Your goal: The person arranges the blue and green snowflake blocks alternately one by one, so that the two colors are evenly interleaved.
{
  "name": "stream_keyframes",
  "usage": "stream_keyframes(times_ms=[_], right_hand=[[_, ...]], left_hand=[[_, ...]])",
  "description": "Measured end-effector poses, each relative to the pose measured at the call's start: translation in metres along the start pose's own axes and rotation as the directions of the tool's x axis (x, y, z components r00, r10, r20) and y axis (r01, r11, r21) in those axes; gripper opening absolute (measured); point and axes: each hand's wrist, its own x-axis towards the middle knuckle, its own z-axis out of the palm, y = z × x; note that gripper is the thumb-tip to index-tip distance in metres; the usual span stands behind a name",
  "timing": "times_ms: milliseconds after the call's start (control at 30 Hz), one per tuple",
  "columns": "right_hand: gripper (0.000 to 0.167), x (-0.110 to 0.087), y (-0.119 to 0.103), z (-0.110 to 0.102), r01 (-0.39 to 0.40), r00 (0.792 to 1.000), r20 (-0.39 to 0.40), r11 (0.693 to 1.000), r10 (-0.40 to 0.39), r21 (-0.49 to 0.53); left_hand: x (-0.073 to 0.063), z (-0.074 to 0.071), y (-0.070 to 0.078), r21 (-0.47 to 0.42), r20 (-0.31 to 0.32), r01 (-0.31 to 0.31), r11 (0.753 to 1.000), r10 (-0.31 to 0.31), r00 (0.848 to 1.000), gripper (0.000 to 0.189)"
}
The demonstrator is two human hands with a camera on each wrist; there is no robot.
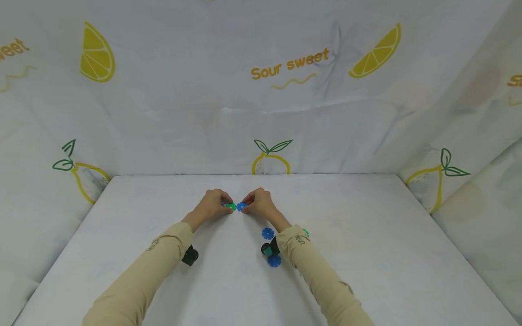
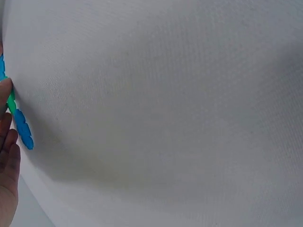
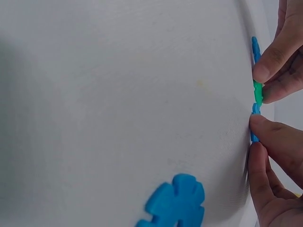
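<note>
My left hand (image 1: 213, 203) pinches a green snowflake disc (image 1: 231, 207) with notched edges. Joined to it is a blue disc (image 3: 256, 47), mostly covered by those fingers in the head view. Facing it, my right hand (image 1: 262, 203) holds another blue disc (image 1: 242, 207) between thumb and fingers. The two held discs meet edge to edge just above the table; whether their slots interlock I cannot tell. In the left wrist view, only part of the left hand (image 2: 8, 175) and the row of discs show at the left edge.
A loose blue disc (image 1: 268, 233) lies near my right wrist, with a second loose blue disc (image 1: 274, 261) below it. A green disc (image 1: 306, 232) is partly hidden by the right sleeve (image 1: 318, 267). White lemon-print cloth (image 1: 195, 136) hangs behind the white table (image 1: 367, 253).
</note>
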Motion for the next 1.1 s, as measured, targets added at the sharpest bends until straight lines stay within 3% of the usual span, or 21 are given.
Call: stream_keyframes(times_ms=[200, 433, 567, 700, 1100], right_hand=[[0.020, 0.000, 0.002, -0.001, -0.003, 1.000, 0.005, 1.000, 0.003, -0.011], [0.026, -0.005, 0.003, -0.007, -0.026, 1.000, 0.002, 1.000, 0.026, 0.005], [0.029, -0.013, 0.004, -0.018, -0.096, 0.995, -0.024, 0.988, 0.099, 0.120], [0.032, -0.023, 0.006, -0.034, -0.151, 0.986, -0.021, 0.951, 0.163, 0.269], [0.037, -0.062, 0.022, -0.071, -0.121, 0.993, 0.041, 0.931, 0.114, 0.344]], left_hand=[[0.001, 0.002, 0.001, 0.045, -0.003, -0.048, 0.998, 0.049, 0.999, 0.026], [0.000, 0.001, 0.006, 0.024, -0.010, -0.064, 0.998, 0.064, 0.998, 0.028], [-0.001, 0.003, 0.008, 0.015, 0.003, -0.047, 0.999, 0.047, 0.999, 0.027], [-0.001, 0.006, 0.008, -0.004, 0.000, -0.032, 0.999, 0.032, 0.999, 0.027], [-0.003, 0.011, 0.012, -0.068, -0.058, -0.015, 0.998, 0.011, 0.998, 0.028]])
